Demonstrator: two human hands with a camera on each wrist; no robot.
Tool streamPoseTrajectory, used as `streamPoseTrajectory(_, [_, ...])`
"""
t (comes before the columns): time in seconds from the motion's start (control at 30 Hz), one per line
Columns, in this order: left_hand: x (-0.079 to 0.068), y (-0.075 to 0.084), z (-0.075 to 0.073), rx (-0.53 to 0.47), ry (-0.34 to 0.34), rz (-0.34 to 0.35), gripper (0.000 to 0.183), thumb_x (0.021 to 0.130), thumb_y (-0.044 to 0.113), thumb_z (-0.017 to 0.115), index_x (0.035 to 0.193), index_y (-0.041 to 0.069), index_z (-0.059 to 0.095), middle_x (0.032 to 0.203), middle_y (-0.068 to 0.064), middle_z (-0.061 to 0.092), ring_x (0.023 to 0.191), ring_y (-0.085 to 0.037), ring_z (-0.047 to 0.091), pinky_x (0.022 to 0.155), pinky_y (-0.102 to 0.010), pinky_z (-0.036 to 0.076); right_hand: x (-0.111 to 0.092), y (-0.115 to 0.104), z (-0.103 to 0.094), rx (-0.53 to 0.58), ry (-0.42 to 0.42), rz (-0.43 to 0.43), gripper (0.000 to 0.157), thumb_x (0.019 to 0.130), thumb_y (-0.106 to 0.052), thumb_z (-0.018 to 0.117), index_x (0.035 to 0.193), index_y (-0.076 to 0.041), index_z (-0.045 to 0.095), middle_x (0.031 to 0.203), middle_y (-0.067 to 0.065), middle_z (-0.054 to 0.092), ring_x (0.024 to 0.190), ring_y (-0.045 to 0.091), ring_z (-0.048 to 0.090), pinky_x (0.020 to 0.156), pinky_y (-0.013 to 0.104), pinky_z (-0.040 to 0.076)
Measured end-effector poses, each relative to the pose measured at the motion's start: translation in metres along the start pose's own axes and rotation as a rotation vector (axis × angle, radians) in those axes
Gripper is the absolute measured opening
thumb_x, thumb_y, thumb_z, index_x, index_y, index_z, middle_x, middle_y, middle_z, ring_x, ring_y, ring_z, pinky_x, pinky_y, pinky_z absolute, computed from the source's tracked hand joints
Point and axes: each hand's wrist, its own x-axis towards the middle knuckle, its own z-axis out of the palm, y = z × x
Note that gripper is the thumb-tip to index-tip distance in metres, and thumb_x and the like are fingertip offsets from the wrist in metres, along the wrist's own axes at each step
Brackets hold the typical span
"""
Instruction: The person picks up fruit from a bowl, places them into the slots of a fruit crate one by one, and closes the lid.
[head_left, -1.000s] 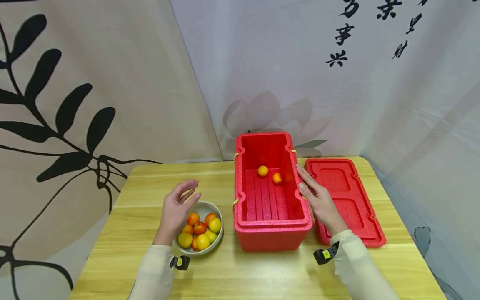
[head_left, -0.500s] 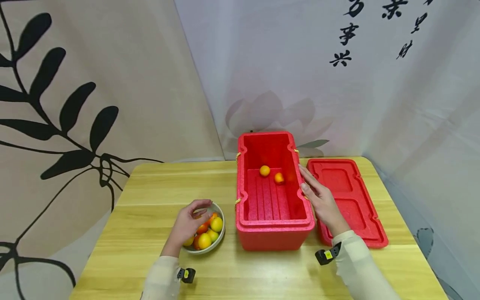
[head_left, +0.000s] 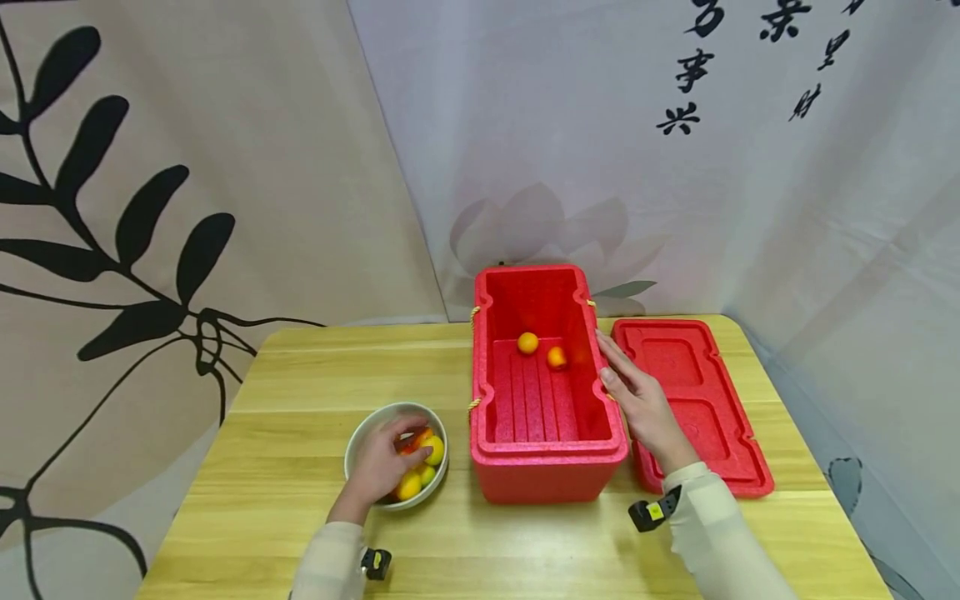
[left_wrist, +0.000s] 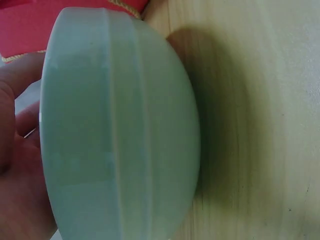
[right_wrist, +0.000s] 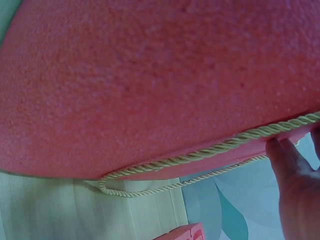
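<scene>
In the head view my left hand (head_left: 382, 461) is down inside a pale round bowl (head_left: 352, 454), its fingers and thumb around the red-orange and yellow fruits (head_left: 432, 451). The bowl's wall (left_wrist: 120, 125) hides the fingertips in the left wrist view, so I cannot tell whether they grip a fruit. My right hand (head_left: 641, 406) rests with extended fingers against the right rim of a red foam box (head_left: 551, 492). Two small orange fruits (head_left: 527, 343) lie on the box's ridged floor. In the right wrist view, fingers (right_wrist: 285, 160) touch the box's side beside its twisted rope (right_wrist: 215, 149).
A red lid (head_left: 693, 400) lies flat on the wooden table (head_left: 300, 367), right of the box and partly behind my right forearm. A printed cloth (head_left: 300, 167) hangs behind the table's back edge. Yellow rope handles (head_left: 473, 403) show on the box's sides.
My left hand has moved from above the bowl's far left side down into it, among the fruits. The right hand stays on the box rim.
</scene>
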Motion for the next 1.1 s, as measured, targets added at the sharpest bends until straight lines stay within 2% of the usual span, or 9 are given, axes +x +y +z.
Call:
streamPoseTrajectory(0.23, [-0.002, -0.002, 0.003, 0.115, 0.011, 0.027, 0.038, 0.079, 0.005, 0.082, 0.113, 0.001, 0.067, 0.114, -0.009, 0.066, 0.108, -0.031, 0.060, 0.097, -0.047, 0.047, 0.000, 0.000, 0.001, 0.003, 0.004, 0.013, 0.052, 0.102, -0.012, 0.053, 0.151, -0.008, 0.037, 0.158, 0.008, 0.029, 0.144, 0.029, 0.025, 0.089, 0.030, 0.051])
streamPoseTrajectory(0.4, [-0.001, -0.002, 0.006, 0.153, 0.005, 0.049, 0.035, 0.078, 0.004, 0.082, 0.110, 0.001, 0.069, 0.111, -0.008, 0.066, 0.107, -0.028, 0.059, 0.096, -0.046, 0.047, -0.001, 0.001, 0.002, 0.002, 0.007, 0.025, 0.052, 0.102, -0.013, 0.053, 0.152, -0.009, 0.037, 0.158, 0.006, 0.029, 0.144, 0.029, 0.025, 0.089, 0.032, 0.051])
streamPoseTrajectory(0.6, [-0.001, -0.003, 0.008, 0.208, 0.011, 0.103, 0.030, 0.077, 0.005, 0.083, 0.105, 0.006, 0.070, 0.106, -0.002, 0.066, 0.103, -0.025, 0.058, 0.092, -0.043, 0.048, 0.000, 0.001, 0.001, 0.010, 0.012, 0.009, 0.052, 0.102, -0.012, 0.053, 0.151, -0.007, 0.037, 0.158, 0.007, 0.030, 0.143, 0.029, 0.026, 0.089, 0.028, 0.051])
streamPoseTrajectory(0.73, [-0.002, -0.005, 0.010, 0.226, 0.021, 0.149, 0.027, 0.077, 0.005, 0.082, 0.102, 0.007, 0.071, 0.104, -0.002, 0.067, 0.104, -0.025, 0.058, 0.093, -0.043, 0.047, -0.001, 0.001, 0.001, 0.008, 0.012, 0.015, 0.052, 0.102, -0.013, 0.053, 0.151, -0.008, 0.037, 0.158, 0.007, 0.029, 0.143, 0.030, 0.026, 0.089, 0.031, 0.052])
streamPoseTrajectory(0.9, [-0.003, -0.008, 0.011, 0.209, 0.038, 0.190, 0.027, 0.078, 0.005, 0.082, 0.103, 0.006, 0.072, 0.105, -0.004, 0.068, 0.106, -0.025, 0.058, 0.094, -0.044, 0.047, -0.001, 0.000, 0.001, 0.000, 0.008, 0.027, 0.053, 0.102, -0.015, 0.053, 0.152, -0.009, 0.036, 0.158, 0.006, 0.029, 0.143, 0.031, 0.026, 0.089, 0.034, 0.052])
streamPoseTrajectory(1.1, [-0.006, -0.010, 0.010, 0.068, 0.069, 0.114, 0.032, 0.079, 0.003, 0.081, 0.110, 0.004, 0.072, 0.112, -0.004, 0.069, 0.109, -0.025, 0.059, 0.099, -0.046, 0.044, -0.001, 0.001, 0.000, 0.016, 0.003, 0.026, 0.053, 0.102, -0.014, 0.052, 0.152, -0.009, 0.035, 0.159, 0.007, 0.028, 0.143, 0.031, 0.026, 0.088, 0.033, 0.053])
